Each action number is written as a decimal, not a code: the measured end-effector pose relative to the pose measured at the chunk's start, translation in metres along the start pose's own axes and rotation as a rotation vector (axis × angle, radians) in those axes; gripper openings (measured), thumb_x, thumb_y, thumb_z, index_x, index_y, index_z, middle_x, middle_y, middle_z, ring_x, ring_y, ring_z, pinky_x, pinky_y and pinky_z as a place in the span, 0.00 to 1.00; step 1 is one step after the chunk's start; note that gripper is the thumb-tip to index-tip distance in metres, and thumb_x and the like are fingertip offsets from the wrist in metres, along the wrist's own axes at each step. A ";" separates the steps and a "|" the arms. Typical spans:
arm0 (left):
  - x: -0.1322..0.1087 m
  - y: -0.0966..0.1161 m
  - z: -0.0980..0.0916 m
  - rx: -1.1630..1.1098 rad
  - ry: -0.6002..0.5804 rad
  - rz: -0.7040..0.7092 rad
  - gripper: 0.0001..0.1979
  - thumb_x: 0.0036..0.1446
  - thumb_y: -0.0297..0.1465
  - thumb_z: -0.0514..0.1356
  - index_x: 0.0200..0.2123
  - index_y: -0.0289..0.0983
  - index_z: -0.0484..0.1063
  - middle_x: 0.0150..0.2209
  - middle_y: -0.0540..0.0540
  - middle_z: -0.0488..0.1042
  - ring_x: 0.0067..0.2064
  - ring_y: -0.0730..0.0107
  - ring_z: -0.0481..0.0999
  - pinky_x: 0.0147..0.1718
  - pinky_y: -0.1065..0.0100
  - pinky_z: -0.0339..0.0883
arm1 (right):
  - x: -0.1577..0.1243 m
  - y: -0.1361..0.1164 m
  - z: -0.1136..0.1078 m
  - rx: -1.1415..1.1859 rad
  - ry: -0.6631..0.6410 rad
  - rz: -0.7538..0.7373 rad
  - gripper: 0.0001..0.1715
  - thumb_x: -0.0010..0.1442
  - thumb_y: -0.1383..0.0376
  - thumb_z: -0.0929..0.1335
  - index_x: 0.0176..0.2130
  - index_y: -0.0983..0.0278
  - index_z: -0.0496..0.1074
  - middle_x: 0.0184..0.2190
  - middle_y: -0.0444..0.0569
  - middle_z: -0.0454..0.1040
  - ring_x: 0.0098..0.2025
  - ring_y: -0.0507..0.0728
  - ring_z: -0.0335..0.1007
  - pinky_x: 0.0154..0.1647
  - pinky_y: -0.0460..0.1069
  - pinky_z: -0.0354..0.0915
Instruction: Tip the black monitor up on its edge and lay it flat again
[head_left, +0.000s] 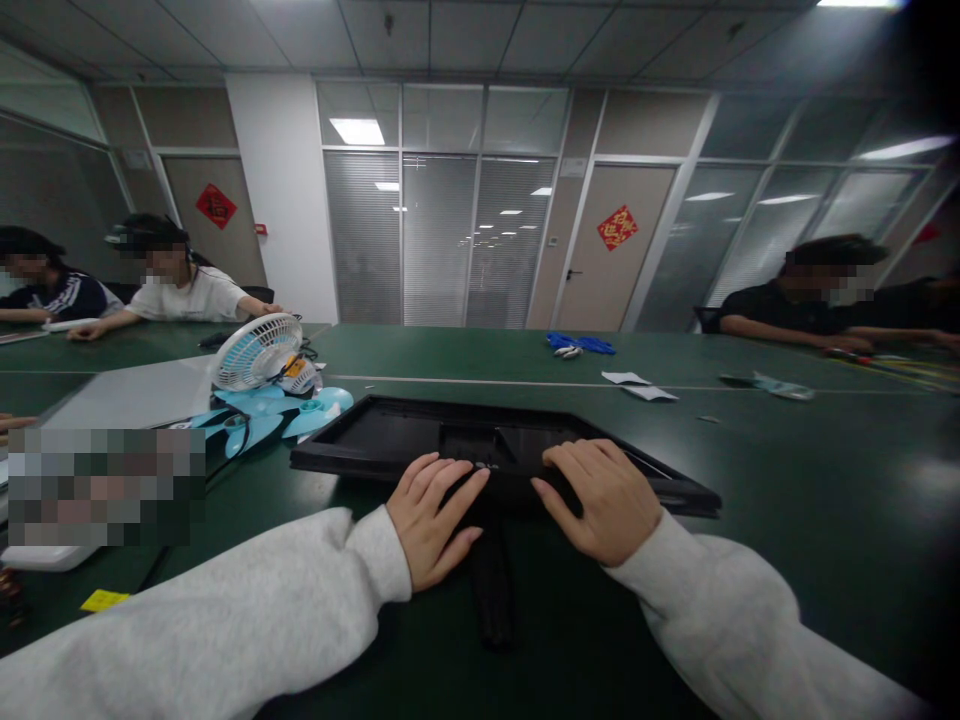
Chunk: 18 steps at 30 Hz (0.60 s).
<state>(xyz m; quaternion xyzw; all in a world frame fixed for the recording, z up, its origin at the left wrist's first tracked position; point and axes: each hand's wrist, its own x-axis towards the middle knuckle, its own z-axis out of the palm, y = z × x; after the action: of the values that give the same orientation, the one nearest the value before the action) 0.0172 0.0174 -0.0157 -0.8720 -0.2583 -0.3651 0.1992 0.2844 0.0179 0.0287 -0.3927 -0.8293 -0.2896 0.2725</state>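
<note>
A black monitor housing (375, 432), its hollow inside facing up, lies across the green table. From its near side a black stand (493, 585) points toward me. My left hand (439, 515) is open, fingers spread over the near edge left of the centre, thumb apart. Right of the centre, my right hand (604, 500) curls over the same edge, fingers on top and thumb on the near side. The spot under both palms is hidden. Left of the housing are light-blue fan blades (259, 415) and a white fan grille (259, 352).
Blue gloves (581, 343) and white paper slips (637, 386) lie beyond the housing. A yellow note (105, 600) is at the near left. A person (187, 290) across the table touches the fan grille. Another person (799, 295) sits at the far right.
</note>
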 end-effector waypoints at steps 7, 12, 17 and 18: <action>-0.001 0.001 -0.002 0.004 -0.012 0.010 0.27 0.65 0.36 0.53 0.64 0.32 0.59 0.58 0.36 0.64 0.59 0.52 0.61 0.62 0.52 0.50 | 0.000 -0.006 0.000 -0.019 -0.043 0.018 0.14 0.64 0.59 0.63 0.39 0.67 0.70 0.33 0.53 0.71 0.37 0.59 0.65 0.44 0.56 0.58; 0.000 0.001 -0.004 0.016 0.003 0.021 0.27 0.65 0.36 0.52 0.64 0.32 0.60 0.57 0.36 0.65 0.58 0.52 0.62 0.61 0.51 0.51 | 0.000 -0.007 0.004 -0.056 -0.041 -0.001 0.16 0.64 0.59 0.62 0.41 0.69 0.70 0.34 0.54 0.72 0.38 0.60 0.65 0.45 0.56 0.58; -0.002 0.000 -0.003 0.030 -0.010 0.028 0.27 0.65 0.37 0.51 0.64 0.32 0.59 0.57 0.35 0.66 0.58 0.51 0.63 0.60 0.50 0.52 | -0.001 -0.008 0.007 -0.094 -0.065 0.009 0.17 0.65 0.58 0.61 0.40 0.69 0.70 0.34 0.54 0.72 0.38 0.60 0.66 0.44 0.55 0.59; -0.003 0.000 -0.003 0.035 -0.017 0.028 0.27 0.65 0.37 0.52 0.64 0.31 0.59 0.57 0.35 0.66 0.58 0.51 0.63 0.60 0.50 0.52 | -0.001 -0.008 0.007 -0.099 -0.072 0.019 0.17 0.65 0.57 0.61 0.40 0.69 0.70 0.34 0.54 0.71 0.37 0.60 0.66 0.44 0.55 0.59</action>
<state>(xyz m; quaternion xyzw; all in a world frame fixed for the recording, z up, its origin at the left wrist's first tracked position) 0.0137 0.0150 -0.0156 -0.8749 -0.2540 -0.3504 0.2173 0.2770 0.0180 0.0207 -0.4235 -0.8195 -0.3134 0.2254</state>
